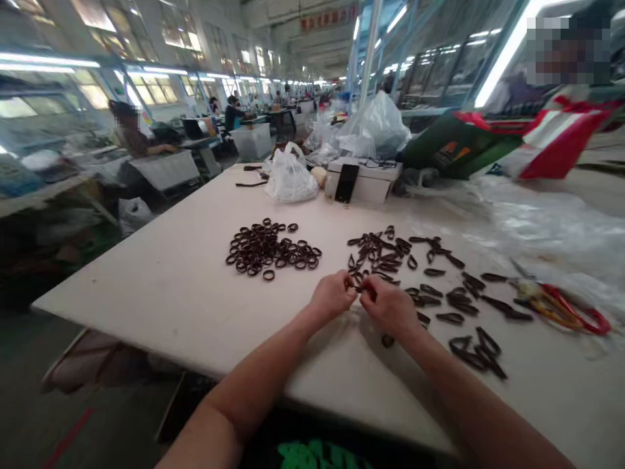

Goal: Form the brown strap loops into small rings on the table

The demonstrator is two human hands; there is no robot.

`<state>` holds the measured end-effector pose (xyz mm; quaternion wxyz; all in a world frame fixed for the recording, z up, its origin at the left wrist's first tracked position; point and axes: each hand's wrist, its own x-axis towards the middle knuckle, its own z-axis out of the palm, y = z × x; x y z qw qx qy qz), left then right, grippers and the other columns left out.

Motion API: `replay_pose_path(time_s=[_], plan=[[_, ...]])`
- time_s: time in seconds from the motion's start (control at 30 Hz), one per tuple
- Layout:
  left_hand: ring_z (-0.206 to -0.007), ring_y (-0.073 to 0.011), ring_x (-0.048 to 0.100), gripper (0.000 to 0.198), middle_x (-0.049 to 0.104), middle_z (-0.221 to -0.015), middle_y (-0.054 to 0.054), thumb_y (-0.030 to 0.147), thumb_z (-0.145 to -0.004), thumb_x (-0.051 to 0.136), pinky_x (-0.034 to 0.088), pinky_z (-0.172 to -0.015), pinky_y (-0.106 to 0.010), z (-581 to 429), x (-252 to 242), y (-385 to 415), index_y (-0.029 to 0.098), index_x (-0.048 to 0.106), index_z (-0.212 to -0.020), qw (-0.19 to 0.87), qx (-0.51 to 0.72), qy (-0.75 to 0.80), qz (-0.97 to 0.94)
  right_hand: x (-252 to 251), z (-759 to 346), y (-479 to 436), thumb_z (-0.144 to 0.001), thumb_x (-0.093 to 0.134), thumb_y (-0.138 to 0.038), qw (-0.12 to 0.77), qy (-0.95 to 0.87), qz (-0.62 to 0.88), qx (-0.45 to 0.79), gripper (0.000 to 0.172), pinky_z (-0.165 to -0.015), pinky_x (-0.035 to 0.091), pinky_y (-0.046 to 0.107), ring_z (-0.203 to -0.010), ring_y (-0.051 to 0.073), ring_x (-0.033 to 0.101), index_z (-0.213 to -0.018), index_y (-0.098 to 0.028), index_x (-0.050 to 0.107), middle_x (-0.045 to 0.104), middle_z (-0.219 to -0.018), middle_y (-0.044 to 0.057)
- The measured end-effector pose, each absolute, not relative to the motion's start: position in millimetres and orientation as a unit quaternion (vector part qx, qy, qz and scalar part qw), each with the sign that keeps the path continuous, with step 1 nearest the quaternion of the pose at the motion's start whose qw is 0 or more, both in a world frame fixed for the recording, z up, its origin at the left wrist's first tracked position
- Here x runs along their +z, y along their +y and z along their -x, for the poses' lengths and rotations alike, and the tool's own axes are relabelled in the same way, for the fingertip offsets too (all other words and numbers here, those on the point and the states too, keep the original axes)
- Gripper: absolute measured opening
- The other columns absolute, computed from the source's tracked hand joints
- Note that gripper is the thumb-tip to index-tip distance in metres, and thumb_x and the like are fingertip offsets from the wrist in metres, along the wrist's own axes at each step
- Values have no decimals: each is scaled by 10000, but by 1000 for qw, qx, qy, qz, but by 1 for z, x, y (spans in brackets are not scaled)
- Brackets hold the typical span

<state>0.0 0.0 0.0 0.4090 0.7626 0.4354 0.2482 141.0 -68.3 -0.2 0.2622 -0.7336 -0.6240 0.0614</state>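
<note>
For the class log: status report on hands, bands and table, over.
Left hand and right hand pinching one dark band together. Round pile left, flattened bands right. Scissors clear.

A small dark band (360,290) is being pinched between the fingertips of the left hand (333,296) and the right hand (389,305), which are being held close together just above the pale table (170,286). A heap of round dark rings (271,251) is being kept to the left of the hands, and flattened dark loops (439,293) are being left scattered to the right. Red-handled scissors (566,307) are lying at the far right. A white plastic bag (290,174) and a white box (364,179) are sitting at the table's far edge.
</note>
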Motion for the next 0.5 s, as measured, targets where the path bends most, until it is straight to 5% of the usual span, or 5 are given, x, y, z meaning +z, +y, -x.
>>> replay_pose_path(time_s=[0.3,0.5], plan=[[-413,-95,573,121,603,-528,48,143,-712,553,404,-402,-152,-1,8,-5,184,460,-778,651,209,355,-637,-3,-152,-63,-725,500,-269,414,-592,664,191,91,-577,386,260,-590,148,534,-775,-203,536,602,-658,-10],[-412,-108,572,149,606,-549,40,251,-743,590,398,-396,-174,20,15,21,173,485,-815,573,311,409,-639,1,-171,-61,-840,561,-374,426,-607,649,170,200,-607,435,267,-628,149,573,-884,-188,622,653,-739,9]])
